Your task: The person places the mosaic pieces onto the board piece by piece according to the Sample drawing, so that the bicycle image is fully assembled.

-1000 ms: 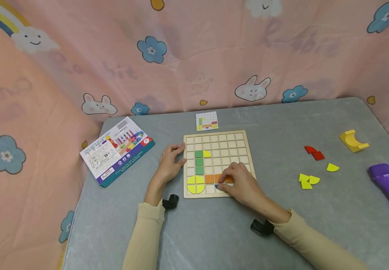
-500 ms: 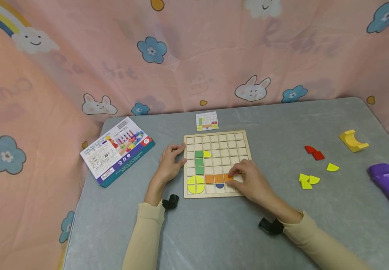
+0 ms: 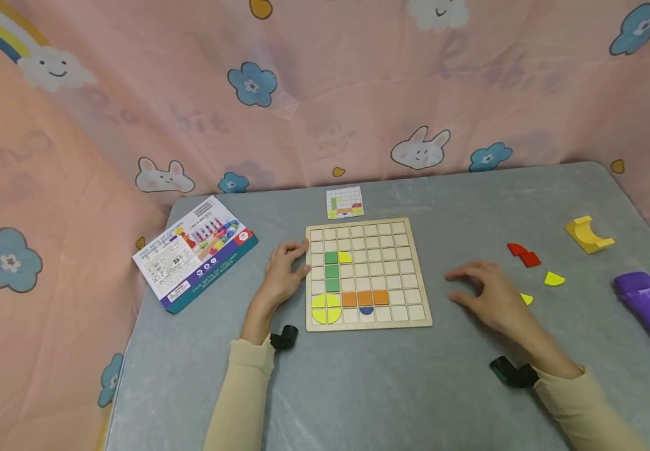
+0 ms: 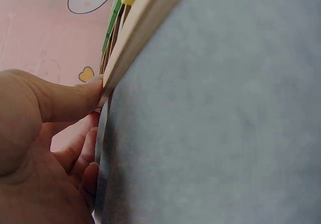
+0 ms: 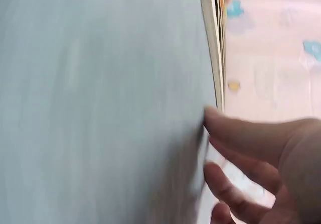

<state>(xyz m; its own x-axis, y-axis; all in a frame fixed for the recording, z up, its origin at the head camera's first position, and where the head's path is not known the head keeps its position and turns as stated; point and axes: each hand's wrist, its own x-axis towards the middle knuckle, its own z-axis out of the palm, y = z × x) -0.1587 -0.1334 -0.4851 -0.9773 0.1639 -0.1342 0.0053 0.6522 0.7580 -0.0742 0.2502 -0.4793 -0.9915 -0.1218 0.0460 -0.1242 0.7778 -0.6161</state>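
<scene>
A wooden grid board [image 3: 381, 269] lies in the middle of the grey table in the head view. On it sit green squares [image 3: 332, 271], a yellow quarter-round [image 3: 345, 257], orange squares [image 3: 365, 298], a blue half-round [image 3: 366, 310] and yellow quarter-rounds forming a circle [image 3: 319, 302]. My left hand [image 3: 283, 272] touches the board's left edge; its thumb [image 4: 70, 101] lies against the wooden side in the left wrist view. Over the table right of the board, my right hand [image 3: 496, 297] has its fingers apart, nothing visible between them. It partly hides a yellow piece [image 3: 526, 299].
Two red pieces [image 3: 530, 259] and a yellow quarter-round [image 3: 554, 279] lie at the right. Beyond them are a yellow arch block [image 3: 588, 237] and a purple object [image 3: 649, 310]. A pattern card [image 3: 345, 202] lies behind the board, a box [image 3: 195, 250] left.
My right hand has let go of the pieces on the board and moved right towards the loose yellow pieces. The blue half-round now shows fully below the orange row. The left hand stays put.
</scene>
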